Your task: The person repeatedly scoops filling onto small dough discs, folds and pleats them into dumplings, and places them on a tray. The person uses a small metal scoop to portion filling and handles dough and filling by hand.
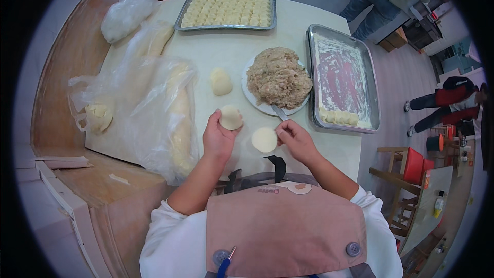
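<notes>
My left hand [222,135] holds a round dough wrapper [230,117] in its palm, fingertips showing at the far edge. A second round wrapper [264,139] appears beside my right hand [295,139], its edge at the thumb. The curled fingers of that hand also meet the end of a flat metal handle [280,113]. Whether they grip the handle or the wrapper is unclear. The handle's other end goes into a big mound of minced filling [278,77] on a white plate [252,99]. Overlapping wrappers [221,82] lie on the table beyond my left hand.
A metal tray [225,27] of shaped dough pieces stands at the back. On the right, a floured tray [343,69] holds a short row of dumplings [338,116]. Plastic bags [142,100] with dough cover the left side. Two people stand away from the table [308,11].
</notes>
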A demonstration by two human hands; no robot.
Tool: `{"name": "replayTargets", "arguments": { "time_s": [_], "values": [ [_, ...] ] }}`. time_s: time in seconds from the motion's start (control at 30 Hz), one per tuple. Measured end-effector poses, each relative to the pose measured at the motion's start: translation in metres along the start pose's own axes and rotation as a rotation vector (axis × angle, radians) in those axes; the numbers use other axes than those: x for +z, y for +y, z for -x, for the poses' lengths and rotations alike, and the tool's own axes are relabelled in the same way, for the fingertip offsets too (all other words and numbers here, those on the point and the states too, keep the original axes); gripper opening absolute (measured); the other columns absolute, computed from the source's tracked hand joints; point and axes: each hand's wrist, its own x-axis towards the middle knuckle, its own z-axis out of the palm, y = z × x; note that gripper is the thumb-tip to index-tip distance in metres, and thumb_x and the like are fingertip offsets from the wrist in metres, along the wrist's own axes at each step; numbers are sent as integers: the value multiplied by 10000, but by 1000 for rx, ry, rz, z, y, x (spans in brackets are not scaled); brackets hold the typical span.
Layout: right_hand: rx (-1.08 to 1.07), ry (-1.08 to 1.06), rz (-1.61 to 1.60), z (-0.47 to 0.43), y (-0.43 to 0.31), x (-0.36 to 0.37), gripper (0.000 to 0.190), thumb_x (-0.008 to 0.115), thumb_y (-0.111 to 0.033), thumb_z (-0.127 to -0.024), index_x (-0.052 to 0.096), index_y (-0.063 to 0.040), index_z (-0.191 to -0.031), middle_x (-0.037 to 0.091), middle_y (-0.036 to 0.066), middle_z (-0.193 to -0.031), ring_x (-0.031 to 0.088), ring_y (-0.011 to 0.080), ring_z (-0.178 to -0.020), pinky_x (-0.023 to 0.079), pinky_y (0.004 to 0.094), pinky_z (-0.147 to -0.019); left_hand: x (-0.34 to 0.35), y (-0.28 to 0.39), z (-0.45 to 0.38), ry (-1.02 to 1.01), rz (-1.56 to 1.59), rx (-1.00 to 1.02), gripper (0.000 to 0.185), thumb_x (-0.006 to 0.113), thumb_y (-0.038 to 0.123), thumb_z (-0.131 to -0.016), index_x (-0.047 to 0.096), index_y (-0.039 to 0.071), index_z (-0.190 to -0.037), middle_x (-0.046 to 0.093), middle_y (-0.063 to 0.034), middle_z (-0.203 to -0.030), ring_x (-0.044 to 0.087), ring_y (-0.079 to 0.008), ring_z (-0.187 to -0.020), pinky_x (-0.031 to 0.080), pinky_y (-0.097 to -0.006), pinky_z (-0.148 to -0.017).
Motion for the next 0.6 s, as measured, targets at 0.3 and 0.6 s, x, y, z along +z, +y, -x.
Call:
{"name": "replayTargets", "arguments": {
  "time_s": [0.3, 0.6],
  "values": [
    [181, 48, 939, 3, 29, -2, 484, 449, -49, -861, 462, -133, -1338, 517, 167, -1052, 604, 372, -864, 500, 448, -733, -9, -42, -16, -176, -314, -237, 350, 395, 182, -1014, 447, -87, -1232, 590, -219, -1168, 601, -305, -1088, 496, -442, -932],
    [94, 168, 1003, 9, 18, -20, 437, 473, -78, -911, 489, -177, -1336, 551, 142, -975, 601, 370, -779, 488, 471, -661, -5, -75, -58, 67, -27, -413, 382, 299, 138, -1022, 345, -113, -1307, 485, -264, -1297, 497, -379, -1218, 420, -495, -1047]
  ]
}}
